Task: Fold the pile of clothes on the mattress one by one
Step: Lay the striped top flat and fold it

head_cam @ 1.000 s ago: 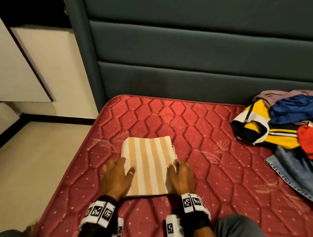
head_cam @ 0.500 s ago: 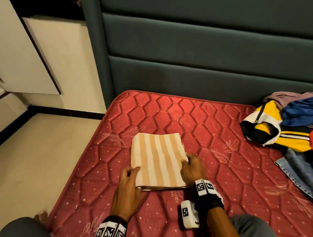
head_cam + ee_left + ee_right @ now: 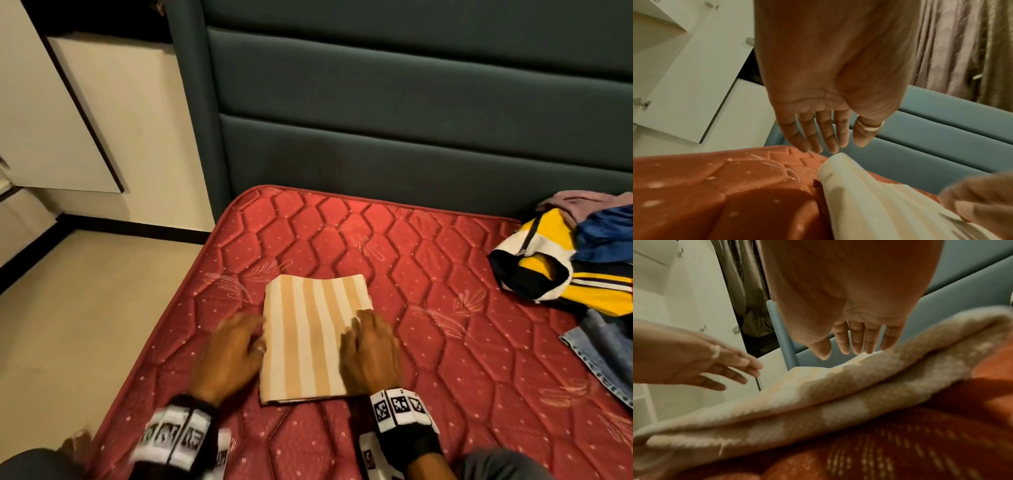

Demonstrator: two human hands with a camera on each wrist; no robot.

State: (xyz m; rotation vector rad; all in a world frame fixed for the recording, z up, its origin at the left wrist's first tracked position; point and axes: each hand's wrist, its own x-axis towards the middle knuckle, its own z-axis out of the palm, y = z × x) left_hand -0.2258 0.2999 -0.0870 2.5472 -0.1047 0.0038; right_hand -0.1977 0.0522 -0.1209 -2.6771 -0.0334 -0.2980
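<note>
Item: folded beige-and-white striped cloth rectangle (image 3: 315, 339), lying flat near the left edge of the red quilted mattress (image 3: 428, 274).
Right hand (image 3: 371, 356): fingers straight, resting on the cloth's right side.
Left hand (image 3: 233, 353): fingers spread and relaxed, beside the cloth's left edge, holding nothing; contact unclear.
Remaining: heap of unfolded garments (image 3: 575, 257) at the right edge, by the headboard.
Risk: a careless lift or slide could let the loose layers slip and undo the fold.
</note>
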